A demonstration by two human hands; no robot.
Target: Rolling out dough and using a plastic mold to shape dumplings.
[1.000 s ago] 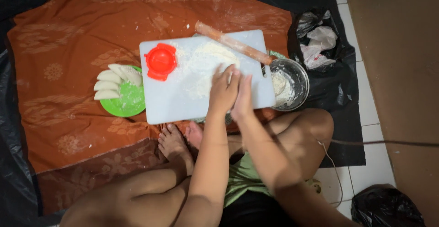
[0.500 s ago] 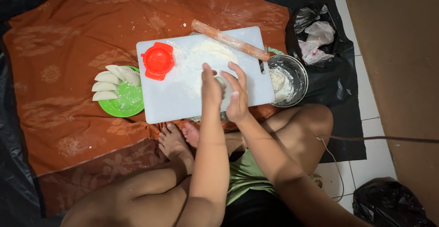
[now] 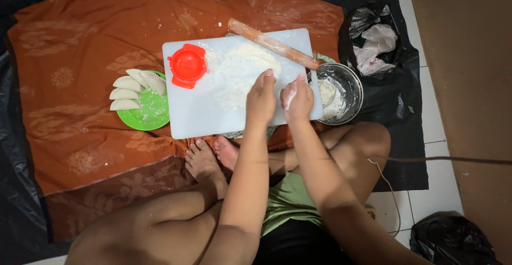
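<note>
- The left hand [image 3: 261, 98] rests palm down on the white cutting board [image 3: 213, 115], fingers loosely curled over the near edge of the floured patch [image 3: 242, 73]; whether it covers a bit of dough cannot be told.
- The right hand [image 3: 297, 100] sits just beside it, half closed, with white flour or dough smeared on thumb and palm; it grips nothing that shows clearly.
- The two hands lie close together over the board's right half, near its front edge.
- The floured patch lies straight ahead of the left hand, touching its fingertips; the left hand is the nearer of the two to it.
- The wooden rolling pin [image 3: 272, 43] lies across the board's far right corner, its long axis slanting from upper left to lower right, its lower end closer to the right hand.
- The steel bowl [image 3: 349, 83] holding a lump of dough stands just right of the board, beside the right hand.
- A red dumpling press [image 3: 187, 65] sits on the board's left part, well apart from both hands.
- The green plate [image 3: 149, 113] with folded dumplings [image 3: 128, 91] touches the board's left edge, on the orange cloth [image 3: 80, 41] spread over the floor.
</note>
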